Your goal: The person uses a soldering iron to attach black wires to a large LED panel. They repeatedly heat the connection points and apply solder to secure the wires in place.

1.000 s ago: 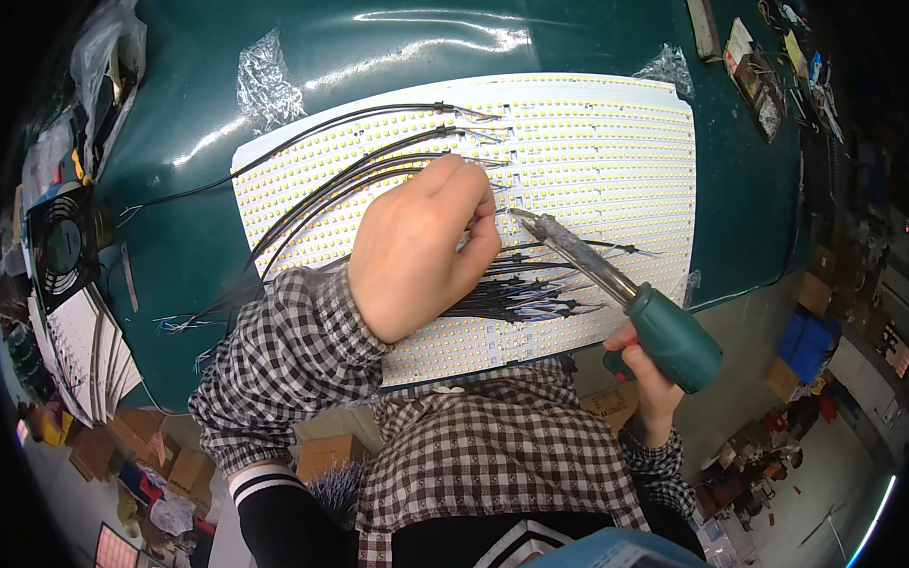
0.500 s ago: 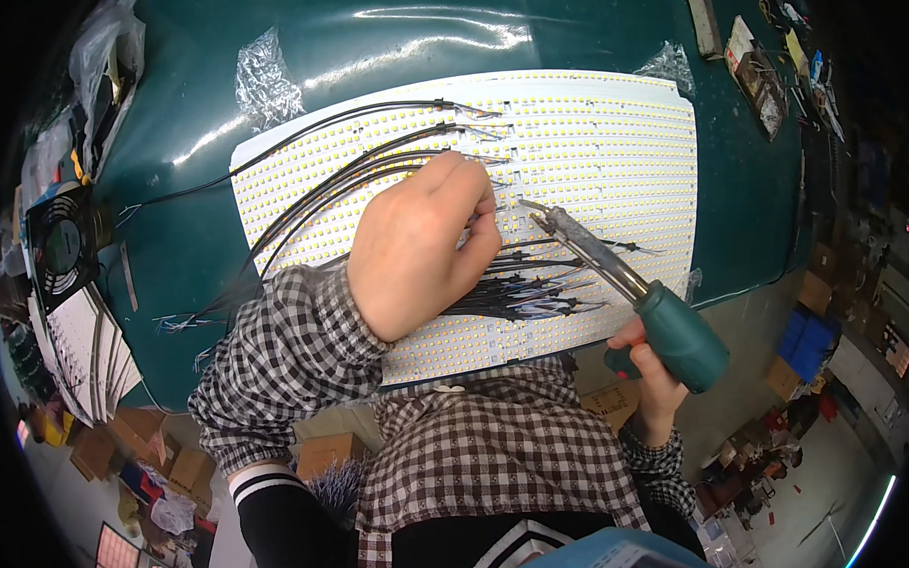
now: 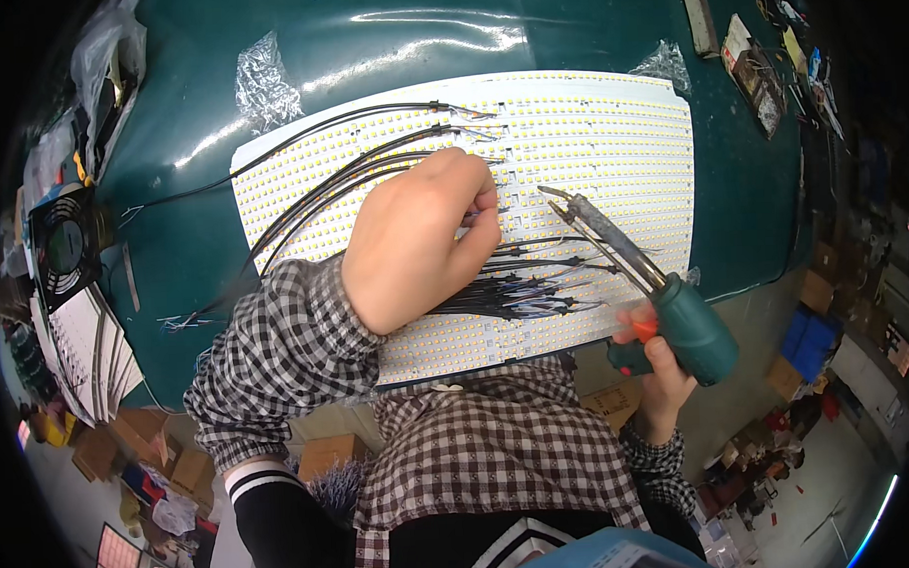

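One large white rectangular panel dotted with rows of small yellow LED chips (image 3: 589, 129) lies flat on the green glossy tabletop (image 3: 366, 47), its near edge towards the person. About four long black cables (image 3: 350, 157) run over the left half of the panel from its left edge and end near its middle; one more thin cable trails off to the left over the table. A loose bundle of short black wires (image 3: 535, 291), too many to count, lies on the panel's near half.

The left hand (image 3: 418, 240) rests on the middle of the panel, palm down, its fingers curled and pinching at the cable ends by a bare strip between the rows of chips; what it pinches is hidden under the fingers. The right hand (image 3: 658, 372) is clenched around the teal handle of one soldering gun with a metal tip (image 3: 623, 248), off the near right edge of the panel. The tip points up and left over the panel and ends just beside the left fingertips.

Two crumpled clear plastic bags (image 3: 262, 85) lie on the table, one at each far corner of the panel. One black square fan (image 3: 63, 248) stands at the left edge of the table, with a stack of further white panels (image 3: 87, 357) below it. Brown cardboard boxes (image 3: 110, 446) sit on the floor at the left, and more clutter lines the right side of the room.
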A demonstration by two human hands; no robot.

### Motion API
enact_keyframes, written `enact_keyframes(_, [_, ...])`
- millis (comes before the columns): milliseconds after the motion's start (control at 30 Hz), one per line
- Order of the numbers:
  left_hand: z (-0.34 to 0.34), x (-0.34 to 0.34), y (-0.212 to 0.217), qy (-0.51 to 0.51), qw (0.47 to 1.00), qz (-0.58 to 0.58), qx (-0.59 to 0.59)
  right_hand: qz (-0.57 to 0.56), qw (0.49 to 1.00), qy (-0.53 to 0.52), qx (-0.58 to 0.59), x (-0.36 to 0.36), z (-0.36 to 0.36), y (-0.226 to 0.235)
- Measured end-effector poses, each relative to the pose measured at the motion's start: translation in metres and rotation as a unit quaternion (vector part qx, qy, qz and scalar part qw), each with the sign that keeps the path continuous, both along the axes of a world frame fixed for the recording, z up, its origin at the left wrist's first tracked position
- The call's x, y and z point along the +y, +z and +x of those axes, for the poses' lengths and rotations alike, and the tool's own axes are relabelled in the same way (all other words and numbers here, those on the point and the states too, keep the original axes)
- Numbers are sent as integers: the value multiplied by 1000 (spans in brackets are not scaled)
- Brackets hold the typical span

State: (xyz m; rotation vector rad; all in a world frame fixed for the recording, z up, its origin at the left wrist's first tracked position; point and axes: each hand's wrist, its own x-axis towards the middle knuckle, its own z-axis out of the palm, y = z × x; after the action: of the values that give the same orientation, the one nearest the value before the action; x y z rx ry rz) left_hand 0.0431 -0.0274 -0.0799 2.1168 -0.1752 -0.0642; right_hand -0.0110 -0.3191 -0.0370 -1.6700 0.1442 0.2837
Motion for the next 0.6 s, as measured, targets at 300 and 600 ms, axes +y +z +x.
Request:
enact_keyframes(300, [-4, -5, -5, 19, 999, 11, -33, 12, 999, 37, 3, -12, -5, -7])
enact_keyframes(600, [-2, -3, -5, 14, 999, 4, -37, -88, 994, 64, 1, -6, -2, -5])
